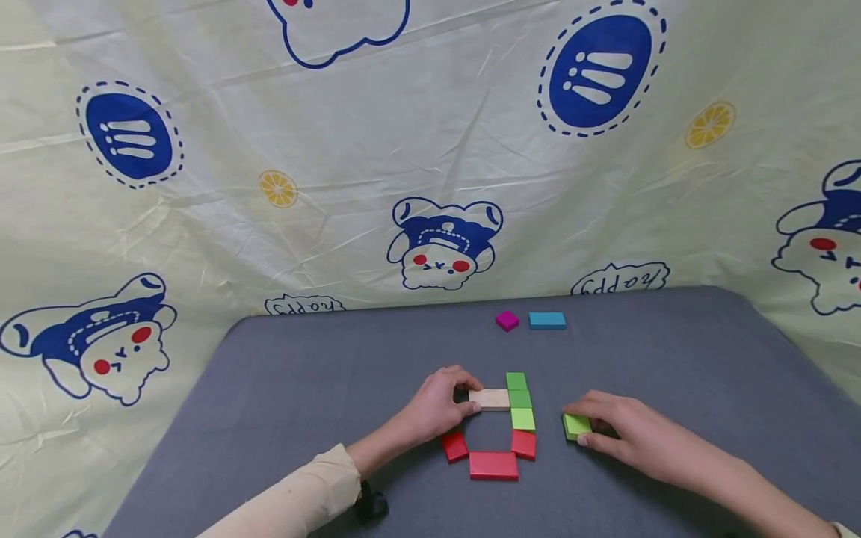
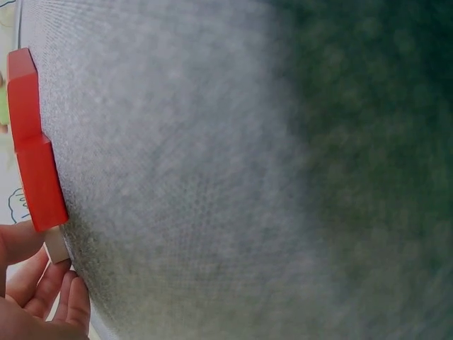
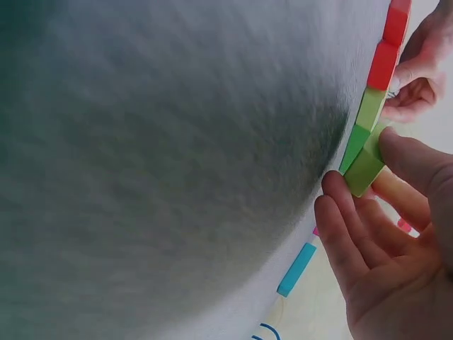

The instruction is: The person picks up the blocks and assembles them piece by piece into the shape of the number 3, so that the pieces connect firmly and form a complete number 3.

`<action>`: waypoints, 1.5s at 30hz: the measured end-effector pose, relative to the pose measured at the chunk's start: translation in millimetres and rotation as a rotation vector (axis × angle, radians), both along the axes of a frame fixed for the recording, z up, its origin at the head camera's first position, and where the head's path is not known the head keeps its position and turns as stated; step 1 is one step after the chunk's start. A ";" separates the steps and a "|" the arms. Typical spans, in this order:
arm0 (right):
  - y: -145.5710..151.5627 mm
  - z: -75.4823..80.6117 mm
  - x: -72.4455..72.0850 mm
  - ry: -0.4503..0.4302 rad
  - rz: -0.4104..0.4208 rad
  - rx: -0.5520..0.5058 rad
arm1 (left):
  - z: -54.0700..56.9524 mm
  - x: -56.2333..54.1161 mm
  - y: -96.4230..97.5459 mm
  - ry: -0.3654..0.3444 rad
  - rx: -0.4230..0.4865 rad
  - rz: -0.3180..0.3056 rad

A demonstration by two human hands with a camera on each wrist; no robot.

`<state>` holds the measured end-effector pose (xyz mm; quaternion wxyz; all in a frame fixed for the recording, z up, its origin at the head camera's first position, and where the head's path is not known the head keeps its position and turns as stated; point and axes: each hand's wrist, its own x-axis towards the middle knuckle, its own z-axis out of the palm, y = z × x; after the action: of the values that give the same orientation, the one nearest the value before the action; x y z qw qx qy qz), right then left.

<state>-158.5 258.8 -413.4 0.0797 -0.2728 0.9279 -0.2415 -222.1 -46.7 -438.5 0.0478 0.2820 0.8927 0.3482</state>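
Observation:
My left hand (image 1: 440, 403) pinches a pale wooden block (image 1: 492, 400) by its left end, thumb at the near side and fingers at the far side. The block's right end meets a column of two green blocks (image 1: 519, 399) and one light green block (image 1: 522, 419). Below that column, red blocks form a curve: a right one (image 1: 524, 444), a wide bottom one (image 1: 494, 467) and a left one (image 1: 454, 447) near my left wrist. To the right of the column, my right hand (image 1: 628, 430) holds another light green block (image 1: 576, 427) between thumb and fingers.
Farther back on the grey table (image 1: 323, 388) lie a magenta block (image 1: 507, 320), turned cornerwise, and a blue rectangular block (image 1: 547, 320). A printed cloth (image 1: 336, 246) hangs behind the table's back edge. A small black object (image 1: 371, 504) shows beside the left sleeve.

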 end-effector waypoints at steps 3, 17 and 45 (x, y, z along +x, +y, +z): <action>-3.7 1.0 -10.4 -0.001 -0.015 -0.008 | -0.1 -0.2 0.0 -0.002 -0.003 0.001; -13.1 -2.9 -56.8 0.050 -0.087 -0.043 | -0.2 -1.2 1.0 -0.011 -0.021 0.013; -33.3 0.4 -116.6 -0.028 -0.034 -0.049 | -5.7 -3.5 0.8 -0.005 -0.014 0.010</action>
<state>-275.1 225.5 -413.1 0.0818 -0.2555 0.9249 -0.2693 -225.6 -45.9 -444.2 0.0500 0.2763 0.8964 0.3430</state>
